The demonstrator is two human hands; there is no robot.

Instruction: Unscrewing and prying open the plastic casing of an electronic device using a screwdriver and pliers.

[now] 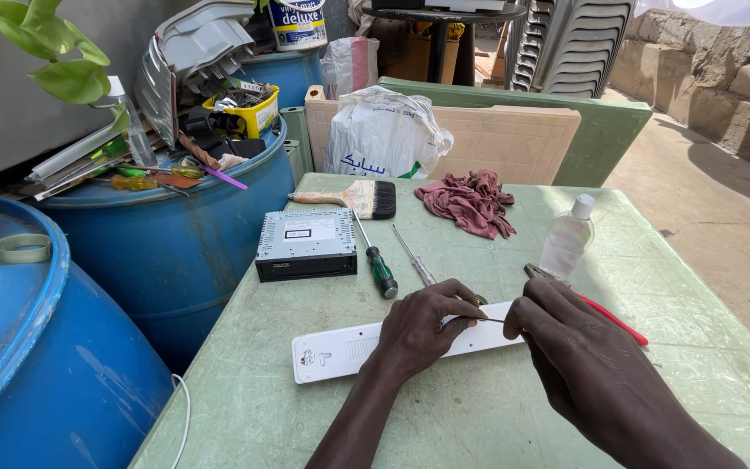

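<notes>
While my left hand (427, 326) presses flat on the long white plastic panel (340, 352) lying on the green table (479, 417), my right hand (557, 334) pinches a thin metal probe (492, 320), and the panel looks light, stiff and slippery, best gripped mid-length.

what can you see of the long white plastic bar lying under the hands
The long white plastic bar lies flat on the pale green table, running from lower left up to the right. Its left end shows small markings and a ribbed patch of fine slots. The left hand rests on its middle, covering it; the right hand meets its right end, pinching a thin metal pin.
</notes>
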